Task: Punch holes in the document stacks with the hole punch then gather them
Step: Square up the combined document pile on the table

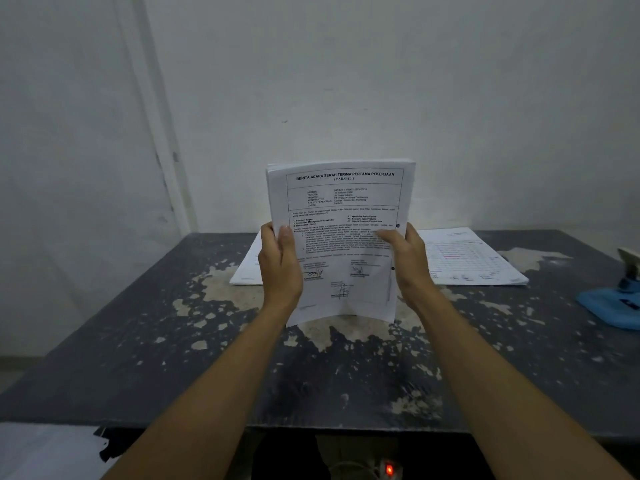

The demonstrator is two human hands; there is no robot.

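Upright above the middle of the dark grey, paint-chipped counter (138, 341) stands a thick stack of white printed documents (341, 202), held on end with its bottom edge just over the worn pale patch of the surface; whether that edge touches the counter cannot be told. The top sheet faces the camera and carries a boxed bold heading, paragraphs of small text and signatures low down. Two small dark round holes show near its right margin.

The left hand (278, 261) grips the stack's left edge, thumb pressed on the front sheet and fingers curled round behind. The right hand (405, 252) grips the right edge in the same way, thumb lying across the text and fingers wrapped to the back. Each grip is clamped on the paper, one per side, at about mid-height of the pages.

Behind the held stack, flat on the counter near the wall, lie two more piles: a white pile (247, 268) mostly hidden by the left hand, and a white pile topped by a printed table with coloured rows (471, 259) to the right. At the counter's far right edge sits a blue hole punch with a pale lever (620, 299), partly cut off by the frame, well apart from both hands.

A white plaster wall (346, 81) rises behind the counter. A small red light (389, 469) glows below the counter's near edge.
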